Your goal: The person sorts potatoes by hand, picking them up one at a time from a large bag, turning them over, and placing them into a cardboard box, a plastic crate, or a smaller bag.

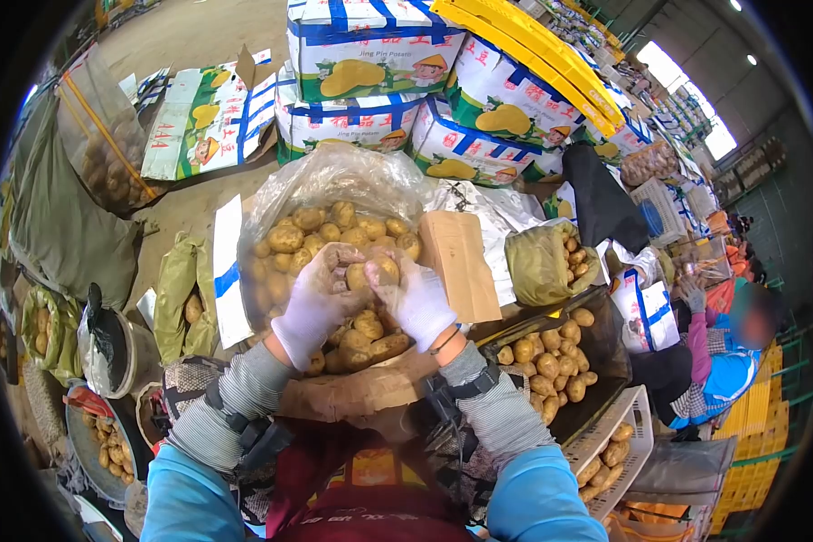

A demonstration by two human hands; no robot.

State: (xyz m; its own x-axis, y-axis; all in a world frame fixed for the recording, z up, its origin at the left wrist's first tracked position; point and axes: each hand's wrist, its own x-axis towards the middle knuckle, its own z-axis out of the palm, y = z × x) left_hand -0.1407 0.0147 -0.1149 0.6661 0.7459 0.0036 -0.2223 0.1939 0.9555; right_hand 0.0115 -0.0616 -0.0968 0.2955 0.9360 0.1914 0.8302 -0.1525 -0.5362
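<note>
Both my hands, in white gloves, are over an open box lined with clear plastic (pixel 352 176) and filled with potatoes (pixel 312 219). My left hand (pixel 314 300) has its fingers curled round a potato (pixel 357 276). In my right hand (pixel 415 303) another potato (pixel 385 270) is gripped, close beside the first. Below my hands lie more potatoes (pixel 357 348) near the box's front cardboard flap (pixel 357 396). My fingers partly hide both held potatoes.
A brown side flap (pixel 461 262) stands right of the box. Farther right are a dark crate (pixel 610 361) of potatoes, a white crate (pixel 640 434) and an open green sack (pixel 533 262). Stacked potato cartons (pixel 370 54) rise ahead. A co-worker (pixel 723 361) sits at right.
</note>
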